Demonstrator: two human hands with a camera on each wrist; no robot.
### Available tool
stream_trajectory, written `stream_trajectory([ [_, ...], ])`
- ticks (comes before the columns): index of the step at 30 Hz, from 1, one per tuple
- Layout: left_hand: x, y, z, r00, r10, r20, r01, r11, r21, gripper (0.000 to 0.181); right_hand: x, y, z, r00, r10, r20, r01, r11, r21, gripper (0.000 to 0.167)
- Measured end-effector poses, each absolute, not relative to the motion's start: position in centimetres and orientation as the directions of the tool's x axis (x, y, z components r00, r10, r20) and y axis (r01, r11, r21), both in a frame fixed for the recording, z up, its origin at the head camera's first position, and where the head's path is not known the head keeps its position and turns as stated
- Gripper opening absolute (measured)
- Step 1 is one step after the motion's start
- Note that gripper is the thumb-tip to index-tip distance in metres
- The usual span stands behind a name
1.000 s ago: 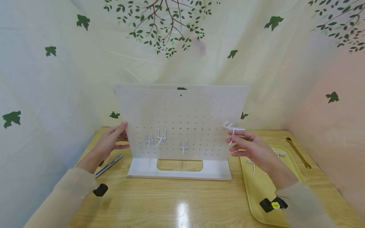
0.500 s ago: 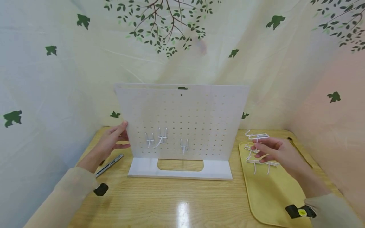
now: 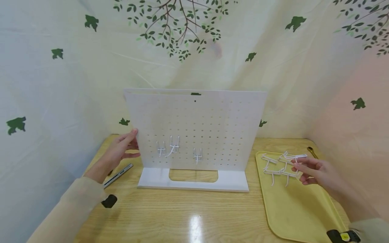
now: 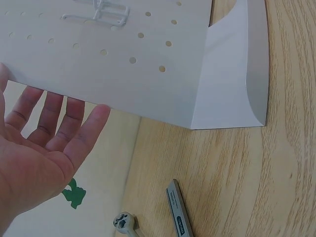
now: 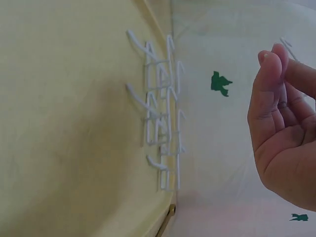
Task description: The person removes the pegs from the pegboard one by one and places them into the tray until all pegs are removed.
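While the head view sets out the whole arrangement, each wrist view supplies particulars of its own. Clock positions follow the head view, around the pegboard's centre unless noted.

White pegboard [image 3: 199, 126]: upright on a wooden tabletop [image 3: 170, 211]. Three mounted hooks [image 3: 174, 146] sit in its lower half, two at eight o'clock, one at six.

Left hand [image 3: 117, 152]: at nine o'clock, gripping the board's side edge. Only the left wrist view gives the manner: thumb on the perforated face, fingers slightly bent and spread along the edge, palm standing off.

Right hand [image 3: 317, 172]: between three and four o'clock, over the tray, thumb and forefinger pinching a white hook [image 3: 299, 156]. The head view shows the hook overlapping others; the right wrist view shows just a short stretch of its wire past the fingertips, with the hand apart from the bunch.

Yellow tray [image 3: 299, 211]: at four o'clock; several loose hooks [image 3: 272, 173] bunched at its own eleven o'clock.

Brass-coloured wrench [image 3: 313, 153]: at the tray's one o'clock, ring end in sight.

Silver bar [image 3: 119, 175]: at eight o'clock; the left wrist view reveals printing, too small to read.

Round-headed piece [image 4: 122, 222]: beside the bar; plain in the left wrist view, barely visible in the head view.
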State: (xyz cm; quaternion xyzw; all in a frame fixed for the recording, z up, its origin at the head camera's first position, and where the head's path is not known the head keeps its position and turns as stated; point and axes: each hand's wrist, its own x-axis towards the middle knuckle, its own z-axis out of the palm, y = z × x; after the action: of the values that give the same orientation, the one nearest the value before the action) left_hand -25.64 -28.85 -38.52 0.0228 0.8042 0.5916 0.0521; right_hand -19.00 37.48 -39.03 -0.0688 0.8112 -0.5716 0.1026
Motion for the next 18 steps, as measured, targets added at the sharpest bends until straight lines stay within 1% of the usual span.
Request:
stream_trajectory([
  [5, -25.7, -28.8, -38.5, -0.993, 0.103, -0.058, -0.026, 0.289, 0.957, 0.074, -18.4, 39.7, -40.2, -0.952, -0.24, -0.19, 0.084, 0.392, -0.916, 0.024],
  [11, -25.6, -28.8, -38.4, -0.993, 0.096, -0.072, -0.041, 0.296, 0.954, 0.074, -17.9, 41.9, -41.7, -0.917, -0.238, -0.32, 0.199, 0.423, -0.884, 0.022],
  [18, -25.6, -28.7, -38.4, -0.993, 0.082, -0.079, -0.052, 0.291, 0.955, 0.074, -17.4, 43.4, -43.2, -0.883, -0.255, -0.394, 0.28, 0.388, -0.878, 0.021],
])
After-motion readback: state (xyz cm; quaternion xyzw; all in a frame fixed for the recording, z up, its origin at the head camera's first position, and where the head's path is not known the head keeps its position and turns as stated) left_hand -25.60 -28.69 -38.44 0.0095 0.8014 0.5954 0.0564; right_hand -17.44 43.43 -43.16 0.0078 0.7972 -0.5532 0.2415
